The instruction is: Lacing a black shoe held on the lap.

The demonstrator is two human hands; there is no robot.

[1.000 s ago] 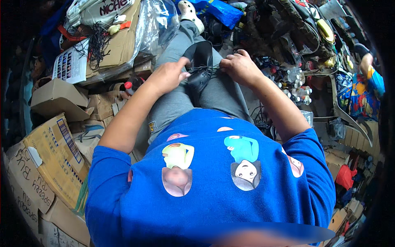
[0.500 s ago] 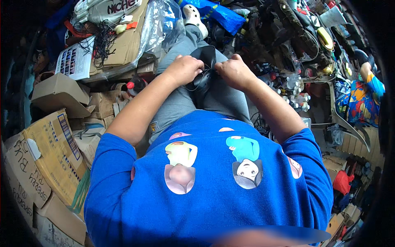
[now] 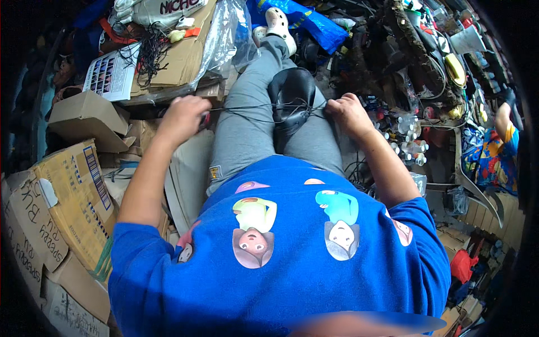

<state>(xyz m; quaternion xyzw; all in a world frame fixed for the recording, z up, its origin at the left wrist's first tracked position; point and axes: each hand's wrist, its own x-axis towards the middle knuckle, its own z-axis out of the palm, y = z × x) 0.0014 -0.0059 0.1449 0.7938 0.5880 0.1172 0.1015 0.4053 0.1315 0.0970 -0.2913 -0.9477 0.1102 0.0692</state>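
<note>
- The person sits in a bright blue short-sleeved shirt with printed cartoon figures (image 3: 292,264) and grey trousers (image 3: 247,129), legs stretched toward the top of the view, one foot in a pale perforated clog (image 3: 279,21).
- Brown cardboard boxes (image 3: 67,196) are stacked along the left edge of the floor, and a flattened sheet of cardboard under clear plastic wrap (image 3: 219,39) lies near the top left.
- A dense heap of dark cables, tools and small bottles (image 3: 404,73) fills the floor on the right side; another person's arm in a patterned sleeve (image 3: 494,151) shows at the far right edge.
- A black glossy leather shoe (image 3: 292,98) rests on the person's lap, across the thighs, between the two hands.
- The left hand (image 3: 182,115) is closed into a fist beside the left thigh, gripping one end of a thin black lace (image 3: 247,108) that runs taut to the shoe.
- The right hand (image 3: 348,112) is likewise curled shut just right of the shoe, pinching the other end of the lace, which stretches straight across the shoe's upper.
- The two hands are well apart, with the lace drawn in a line between them.
</note>
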